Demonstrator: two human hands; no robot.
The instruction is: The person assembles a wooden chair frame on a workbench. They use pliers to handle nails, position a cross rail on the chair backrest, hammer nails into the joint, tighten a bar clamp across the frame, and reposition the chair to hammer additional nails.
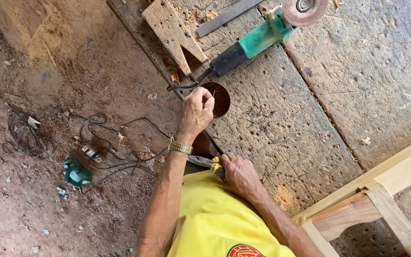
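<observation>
Rusty-brown and round, the small tin (220, 97) sat at the worktop (286, 119) edge, directly beneath the left hand (195, 113), whose fingers (209, 98) pinched a thin nail upright over it. The right hand (239, 173), nearer the body, was clenched around yellow-handled pliers (209, 163) lying along the edge. A green angle grinder (258, 40) lay beyond; cables (96, 143) sprawled on the sawdust floor (48, 71).

A rough woodworking shop: a scarred, nail-pocked plank workbench (281, 119) carries a green angle grinder (262, 35) and a notched wood offcut (173, 31), a bare timber frame (372, 190) stands beside it, and sawdust and tangled cables (105, 143) cover the dirt floor (48, 95).
</observation>
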